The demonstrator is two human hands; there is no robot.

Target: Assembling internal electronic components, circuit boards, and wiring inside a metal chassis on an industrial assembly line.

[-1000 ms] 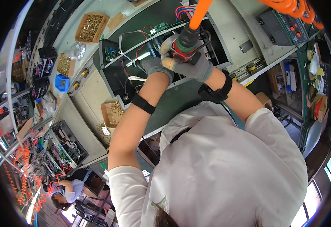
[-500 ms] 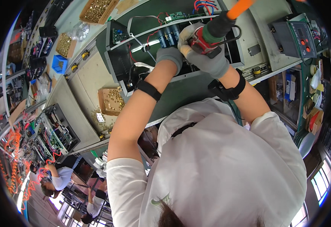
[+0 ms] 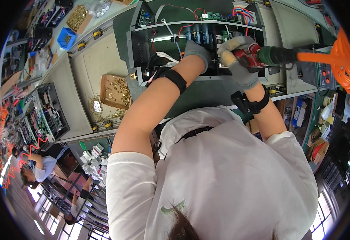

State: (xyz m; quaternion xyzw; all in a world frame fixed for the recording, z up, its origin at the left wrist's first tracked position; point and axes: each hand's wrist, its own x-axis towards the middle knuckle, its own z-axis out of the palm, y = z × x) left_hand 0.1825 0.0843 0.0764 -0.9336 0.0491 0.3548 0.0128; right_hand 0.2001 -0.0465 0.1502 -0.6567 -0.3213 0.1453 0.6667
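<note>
Fingers of the gloved right hand wrap around a red-and-green power tool, which lies sideways over the right part of an open dark case on the table. The gloved left hand is at the case near blue cylinders, its grip hidden.

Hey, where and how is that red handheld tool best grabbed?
Probably around the body of the red handheld tool, where the gloved right hand grips it, coming from the person's near side. The tool lies roughly sideways: its green collar and orange hose extend to the right, likely making that end awkward to approach.
</note>
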